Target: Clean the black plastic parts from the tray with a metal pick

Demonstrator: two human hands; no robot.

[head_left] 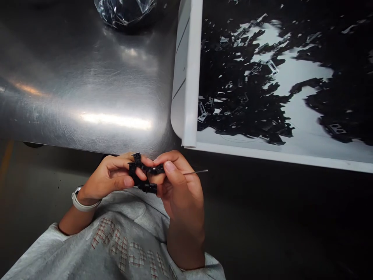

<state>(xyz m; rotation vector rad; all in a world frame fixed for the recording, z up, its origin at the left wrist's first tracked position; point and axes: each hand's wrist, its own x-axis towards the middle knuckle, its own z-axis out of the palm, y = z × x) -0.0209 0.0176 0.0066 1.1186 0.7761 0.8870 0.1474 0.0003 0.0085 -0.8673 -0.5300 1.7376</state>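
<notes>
My left hand [110,177] and my right hand [180,186] meet just below the steel table's front edge, both closed in a pinch. Between the fingertips sit small black plastic clips [142,175], a few stacked or joined together. A thin metal pin [196,172] sticks out to the right from my right hand's fingers, level with the clips. A white band is on my left wrist. The clips' exact shape is hard to make out against the dark floor.
A brushed steel table [81,85] fills the upper left. A white tray [188,77] at the right holds several loose black plastic parts [241,89]. A clear plastic bag [125,11] lies at the table's far edge. Dark floor lies below.
</notes>
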